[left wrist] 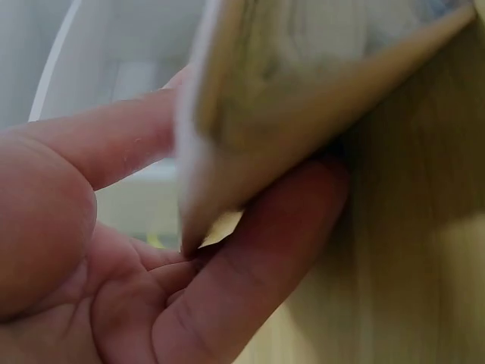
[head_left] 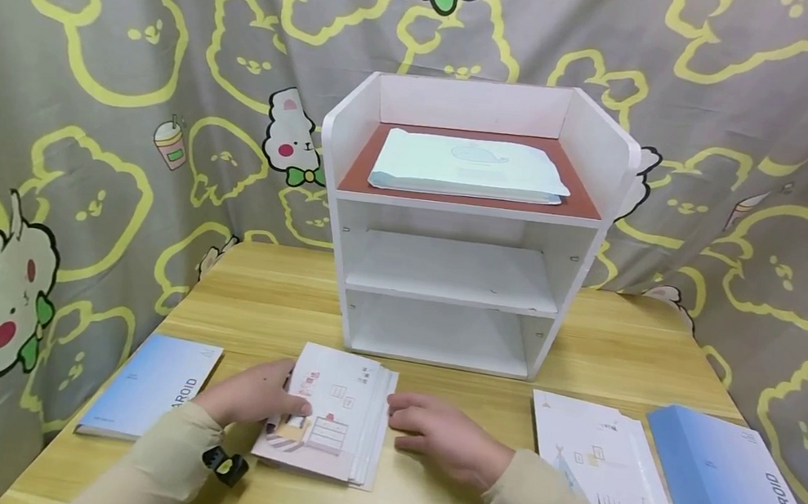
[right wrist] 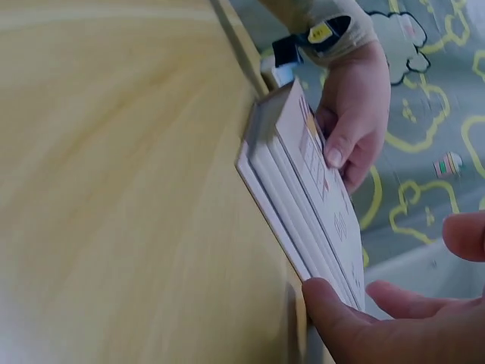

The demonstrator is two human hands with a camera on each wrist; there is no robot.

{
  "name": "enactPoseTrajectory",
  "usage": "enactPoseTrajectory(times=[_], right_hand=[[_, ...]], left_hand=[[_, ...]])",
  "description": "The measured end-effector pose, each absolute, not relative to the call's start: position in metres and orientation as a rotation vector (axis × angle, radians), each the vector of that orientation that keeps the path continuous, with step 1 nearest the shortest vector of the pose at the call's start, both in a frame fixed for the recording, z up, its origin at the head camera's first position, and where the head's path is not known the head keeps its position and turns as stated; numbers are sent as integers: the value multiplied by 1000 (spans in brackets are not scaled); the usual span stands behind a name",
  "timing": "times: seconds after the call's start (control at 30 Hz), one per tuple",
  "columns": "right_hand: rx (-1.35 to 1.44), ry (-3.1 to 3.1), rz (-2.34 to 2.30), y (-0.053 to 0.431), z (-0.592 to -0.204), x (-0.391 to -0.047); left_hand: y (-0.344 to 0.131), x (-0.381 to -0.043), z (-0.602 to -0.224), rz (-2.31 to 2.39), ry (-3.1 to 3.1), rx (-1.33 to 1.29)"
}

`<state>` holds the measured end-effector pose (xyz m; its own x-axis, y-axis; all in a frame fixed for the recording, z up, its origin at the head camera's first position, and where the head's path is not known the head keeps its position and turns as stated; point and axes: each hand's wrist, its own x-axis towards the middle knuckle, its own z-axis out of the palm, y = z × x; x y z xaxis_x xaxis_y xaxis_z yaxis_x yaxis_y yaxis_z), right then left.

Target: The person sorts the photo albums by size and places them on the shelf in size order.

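Note:
A small stack of pale pink books (head_left: 338, 422) with a room drawn on the top cover lies on the table in front of the shelf. My left hand (head_left: 249, 392) grips its left edge, thumb on the cover and fingers underneath, as the left wrist view shows with the book's edge (left wrist: 197, 174) between them. At the stack's right side, my right hand (head_left: 447, 439) has its fingers extended. In the right wrist view a fingertip (right wrist: 322, 292) touches the lower corner of the layered book edges (right wrist: 284, 205), which stand slightly fanned.
A white shelf unit (head_left: 444, 289) stands behind, with a pale, whale-printed packet (head_left: 468, 164) on top. A blue POLAROID book (head_left: 153, 390) lies left. Pink illustrated books (head_left: 577, 434) and a stack of blue POLAROID books (head_left: 735, 476) lie right. A patterned curtain (head_left: 229, 86) surrounds the table.

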<state>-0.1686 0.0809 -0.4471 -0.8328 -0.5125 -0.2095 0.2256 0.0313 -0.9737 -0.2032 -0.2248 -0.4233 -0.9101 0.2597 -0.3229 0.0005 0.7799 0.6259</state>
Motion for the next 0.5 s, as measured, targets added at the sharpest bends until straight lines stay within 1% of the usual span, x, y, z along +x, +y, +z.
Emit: enactPoseTrajectory(times=[0.27, 0.5], right_hand=[[-262, 1813, -1872, 130, -444, -167], [-222, 1853, -1887, 159, -440, -162]], left_hand=[[-182, -207, -431, 1051, 2480, 401], [-152, -209, -436, 1114, 2419, 524]])
